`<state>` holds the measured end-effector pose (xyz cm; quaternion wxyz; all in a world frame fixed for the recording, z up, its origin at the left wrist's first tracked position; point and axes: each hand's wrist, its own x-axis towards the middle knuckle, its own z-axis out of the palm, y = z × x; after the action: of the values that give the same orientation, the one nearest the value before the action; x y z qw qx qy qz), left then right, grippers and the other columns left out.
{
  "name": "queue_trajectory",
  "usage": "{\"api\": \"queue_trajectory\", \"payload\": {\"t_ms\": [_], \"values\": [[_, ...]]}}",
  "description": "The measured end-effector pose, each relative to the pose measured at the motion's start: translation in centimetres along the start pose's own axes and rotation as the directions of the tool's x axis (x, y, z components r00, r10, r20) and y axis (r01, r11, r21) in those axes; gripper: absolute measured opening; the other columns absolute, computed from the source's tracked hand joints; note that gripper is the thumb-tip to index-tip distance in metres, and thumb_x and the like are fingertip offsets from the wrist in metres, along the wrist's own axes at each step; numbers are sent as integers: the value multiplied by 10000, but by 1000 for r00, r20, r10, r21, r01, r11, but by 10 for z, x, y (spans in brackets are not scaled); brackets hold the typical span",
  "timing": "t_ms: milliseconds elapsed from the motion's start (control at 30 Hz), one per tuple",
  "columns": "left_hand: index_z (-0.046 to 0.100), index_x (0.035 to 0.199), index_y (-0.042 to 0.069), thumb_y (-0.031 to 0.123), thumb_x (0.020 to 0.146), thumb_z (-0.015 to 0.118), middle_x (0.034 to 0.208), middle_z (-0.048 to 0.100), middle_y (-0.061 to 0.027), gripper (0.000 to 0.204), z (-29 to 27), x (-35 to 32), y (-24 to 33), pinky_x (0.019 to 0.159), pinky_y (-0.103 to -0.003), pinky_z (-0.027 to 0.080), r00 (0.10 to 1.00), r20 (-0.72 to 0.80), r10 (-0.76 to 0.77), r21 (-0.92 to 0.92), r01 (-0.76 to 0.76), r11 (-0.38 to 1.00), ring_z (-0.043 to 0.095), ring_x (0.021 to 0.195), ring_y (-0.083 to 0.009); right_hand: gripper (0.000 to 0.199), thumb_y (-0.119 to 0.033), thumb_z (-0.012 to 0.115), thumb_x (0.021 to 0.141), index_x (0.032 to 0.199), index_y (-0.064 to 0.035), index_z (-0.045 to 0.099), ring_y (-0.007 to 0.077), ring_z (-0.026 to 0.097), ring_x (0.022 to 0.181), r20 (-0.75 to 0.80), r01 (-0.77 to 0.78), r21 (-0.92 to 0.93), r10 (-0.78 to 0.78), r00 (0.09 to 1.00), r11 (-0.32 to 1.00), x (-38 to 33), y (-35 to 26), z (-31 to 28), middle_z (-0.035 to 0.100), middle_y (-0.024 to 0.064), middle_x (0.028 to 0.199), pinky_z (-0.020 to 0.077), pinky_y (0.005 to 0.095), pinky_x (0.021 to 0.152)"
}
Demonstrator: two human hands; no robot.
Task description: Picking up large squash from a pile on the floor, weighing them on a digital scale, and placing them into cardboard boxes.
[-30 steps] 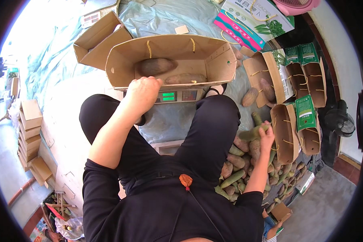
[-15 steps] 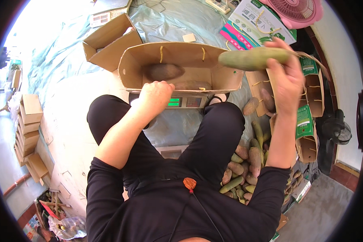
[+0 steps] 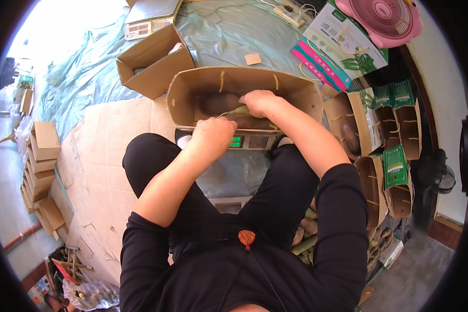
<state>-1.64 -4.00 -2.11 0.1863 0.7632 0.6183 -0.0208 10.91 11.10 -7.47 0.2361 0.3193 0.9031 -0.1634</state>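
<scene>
In front of my knees, an open cardboard carton (image 3: 192,86) with yellow cord handles sits on a digital scale (image 3: 255,142) with a lit green display. My left hand (image 3: 216,134) is closed over the carton's near edge. Reaching inside, my right hand (image 3: 261,103) grips a long green radish (image 3: 239,111), mostly hidden by the hand; its thin tail points left, toward my left hand. A dark, brownish root (image 3: 217,104) lies on the carton's floor at the left. Another reddish root (image 3: 252,123) lies along the near wall, partly covered.
More roots (image 3: 306,229) are heaped beside my right thigh. Cardboard cartons (image 3: 366,182) with green flaps stand at the right, near a pink fan (image 3: 382,21). Beyond my carton are another open box (image 3: 156,62) and a second scale (image 3: 150,23). Stacked boxes (image 3: 39,161) line the left.
My right hand has brought the green radish from the upper right down into the carton. My left hand stays at the near edge. The whole view has shifted slightly.
</scene>
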Motion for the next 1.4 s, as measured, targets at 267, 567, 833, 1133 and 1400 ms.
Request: {"api": "queue_trajectory", "payload": {"t_ms": [267,567,833,1133,1400], "values": [[611,947,86,53,809,520,874,639,-128,168,1,-2,-14,696,-416,545,999,-44,7,93,-3,996,658,832,-316,417,-151,613,855,1257,-70,537,179,581,1025,-387,264,713,50,921,650,-64,52,-40,631,84,1114,455,306,899],[624,1059,79,124,834,590,948,633,-152,231,-11,-1,-1,783,-450,477,999,-37,6,-24,-7,1000,605,912,-357,403,-144,624,854,1234,-36,544,141,585,948,-418,257,901,541,730,349,-227,99,27,633,77,1056,470,284,834],[629,1097,71,160,806,637,1013,637,-163,305,-12,0,6,839,-425,457,999,2,-53,-52,53,997,585,982,-356,360,-88,639,799,1150,-21,595,199,641,925,-184,-76,951,744,642,301,-241,98,243,674,117,989,499,313,810],[623,1105,54,131,801,630,1034,640,-182,313,-7,13,9,842,-424,461,997,60,-40,-55,43,998,594,987,-355,272,-208,581,812,1054,-86,608,319,581,1057,220,-629,699,735,642,340,-262,-13,401,636,140,1079,465,446,863],[636,1075,55,134,782,644,982,642,-183,304,-9,5,6,826,-424,466,996,23,-83,-68,84,994,598,968,-356,715,-330,810,650,1252,-155,465,269,420,1267,652,-956,164,700,290,244,-337,-50,431,456,63,1330,396,460,1001]]}}
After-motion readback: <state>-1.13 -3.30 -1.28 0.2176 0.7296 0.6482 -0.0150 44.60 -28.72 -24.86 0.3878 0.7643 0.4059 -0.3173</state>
